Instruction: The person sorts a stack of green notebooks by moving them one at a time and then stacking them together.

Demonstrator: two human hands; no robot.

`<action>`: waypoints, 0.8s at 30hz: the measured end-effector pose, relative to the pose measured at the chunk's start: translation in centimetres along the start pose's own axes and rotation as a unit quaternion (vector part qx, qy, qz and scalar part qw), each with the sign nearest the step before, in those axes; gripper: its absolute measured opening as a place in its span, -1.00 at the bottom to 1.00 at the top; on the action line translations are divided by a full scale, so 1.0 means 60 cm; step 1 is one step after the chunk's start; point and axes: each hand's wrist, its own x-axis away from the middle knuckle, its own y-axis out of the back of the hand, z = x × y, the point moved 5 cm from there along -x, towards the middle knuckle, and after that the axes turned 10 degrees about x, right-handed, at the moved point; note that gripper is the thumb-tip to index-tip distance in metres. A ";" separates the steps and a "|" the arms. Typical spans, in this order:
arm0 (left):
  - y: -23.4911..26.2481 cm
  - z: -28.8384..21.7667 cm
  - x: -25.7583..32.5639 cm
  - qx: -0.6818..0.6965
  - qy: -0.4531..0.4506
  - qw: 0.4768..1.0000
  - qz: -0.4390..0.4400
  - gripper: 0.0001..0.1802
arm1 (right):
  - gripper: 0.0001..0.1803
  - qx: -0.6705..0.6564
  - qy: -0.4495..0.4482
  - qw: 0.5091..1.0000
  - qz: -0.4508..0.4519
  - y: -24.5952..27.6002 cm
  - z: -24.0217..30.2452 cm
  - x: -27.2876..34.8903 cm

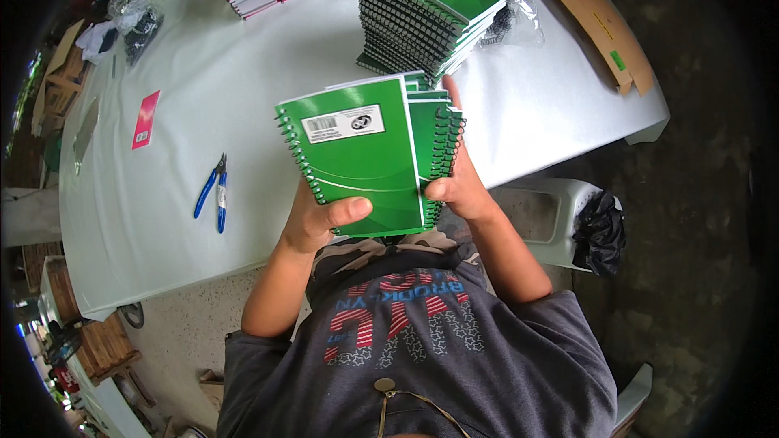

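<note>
The left hand (312,223) and right hand (464,182) held green notebooks (361,170) together. Their wire loops (443,146) could have snagged, or a loose grip could have let some slip.

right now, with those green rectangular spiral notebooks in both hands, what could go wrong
The green rectangular spiral notebooks between the left hand and right hand sit unevenly, so some might slip out. Their coils could snag one another, since several lie close together on the right. The tall stack of green, black-coiled notebooks beyond has uneven edges and might topple if bumped.
</note>
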 end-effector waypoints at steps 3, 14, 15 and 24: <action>0.004 0.004 0.004 0.076 0.004 0.997 -0.028 -0.32 | 0.41 0.045 -0.024 0.998 0.026 -0.001 -0.016 0.005; -0.028 -0.072 0.008 -0.566 -0.423 0.676 0.208 -0.52 | 0.15 -0.340 -0.383 0.851 0.119 0.007 -0.041 -0.025; -0.020 -0.063 0.009 -0.597 -0.412 0.646 0.237 -0.47 | 0.11 -0.345 -0.401 0.837 0.141 0.005 -0.057 -0.034; 0.023 -0.017 0.066 -0.639 -0.481 0.578 0.159 -0.43 | -0.32 -0.368 -0.377 0.814 0.243 -0.002 -0.125 0.011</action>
